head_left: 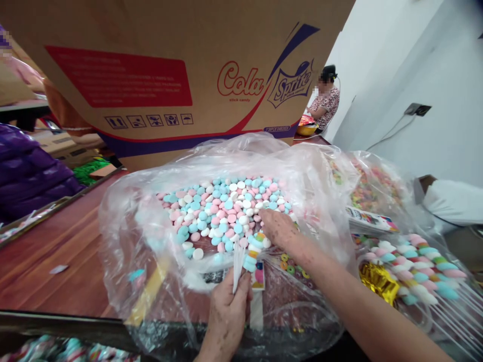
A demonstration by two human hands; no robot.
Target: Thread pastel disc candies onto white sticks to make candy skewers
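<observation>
A big clear plastic bag (124,221) lies open on the wooden table, holding several pink, blue and white round candies (222,208). My left hand (228,314) grips a bunch of white sticks (237,264) near the bag's front edge; one carries a short stack of threaded candies (252,251). My right hand (279,229) reaches into the bag, fingers down among the loose candies beside that stack.
A large brown Cola Sprite cardboard box (169,75) stands right behind the bag. Finished candy skewers (415,266) and a gold wrapper (377,281) lie at right, with a bag of colourful rings (373,188). A person (326,103) sits far back. Purple bags (26,171) sit left.
</observation>
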